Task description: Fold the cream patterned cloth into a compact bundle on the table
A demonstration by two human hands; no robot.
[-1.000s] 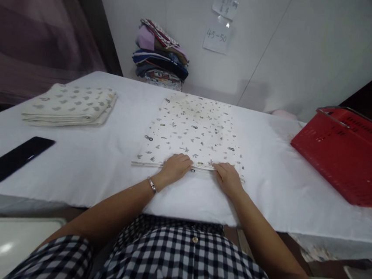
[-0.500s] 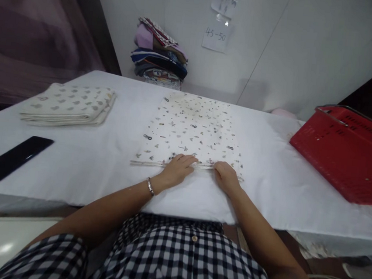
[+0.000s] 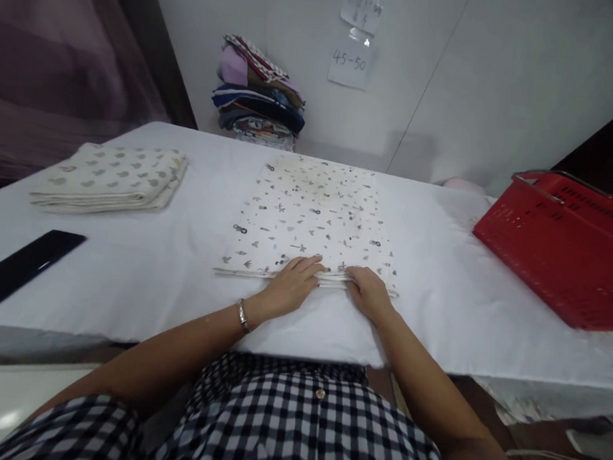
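Note:
A cream cloth with small dark prints point(image 3: 313, 216) lies folded in a long strip on the white table point(image 3: 144, 279), running away from me. My left hand point(image 3: 291, 284) rests on its near edge with the fingers stretched flat over the layers. My right hand point(image 3: 368, 292) is at the same edge just to the right, its fingers curled and pinching the cloth's layered hem. The two hands nearly touch.
A folded cream cloth with grey spots point(image 3: 108, 176) lies at the far left. A black phone point(image 3: 18, 266) sits near the left front edge. A red plastic basket point(image 3: 570, 244) stands at the right. A stack of coloured fabrics point(image 3: 257, 95) leans on the back wall.
My left hand's fingers have stretched out flat over the cloth's near edge, having been curled before. My right hand has hardly moved. The view has shifted slightly.

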